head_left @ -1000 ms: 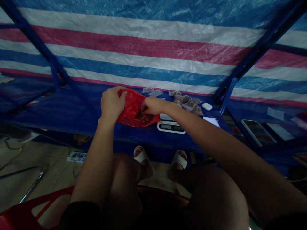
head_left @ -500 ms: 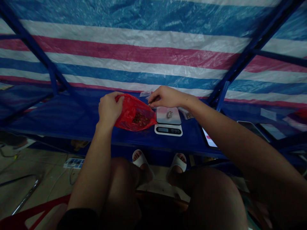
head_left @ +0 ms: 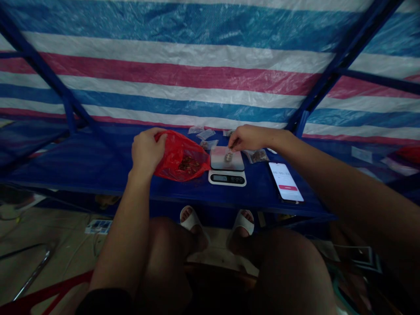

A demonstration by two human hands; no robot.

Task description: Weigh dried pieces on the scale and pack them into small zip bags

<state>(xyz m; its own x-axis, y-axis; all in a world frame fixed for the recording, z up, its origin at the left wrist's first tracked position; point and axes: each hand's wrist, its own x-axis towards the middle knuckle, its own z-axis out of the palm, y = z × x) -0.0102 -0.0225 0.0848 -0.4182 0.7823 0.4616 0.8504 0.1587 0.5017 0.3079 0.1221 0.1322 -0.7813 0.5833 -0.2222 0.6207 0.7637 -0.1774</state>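
My left hand (head_left: 146, 149) grips the rim of a red plastic bag (head_left: 181, 157) on a blue shelf (head_left: 98, 164); dark reddish-brown pieces lie inside the bag. My right hand (head_left: 248, 137) hovers over the tray of a small white digital scale (head_left: 227, 168), fingers pinched together just above a little heap of the same pieces on the tray. What the fingertips hold is too small to make out.
A lit phone (head_left: 285, 181) lies right of the scale. Small clear packets (head_left: 205, 134) sit behind the scale, and one filled packet (head_left: 257, 155) lies under my right wrist. A striped tarp (head_left: 203, 74) backs the shelf. My sandalled feet (head_left: 216, 218) rest below.
My right hand has left the red bag and moved right over the scale, where a small heap now lies. My left hand has kept hold of the bag. The phone has come into view.
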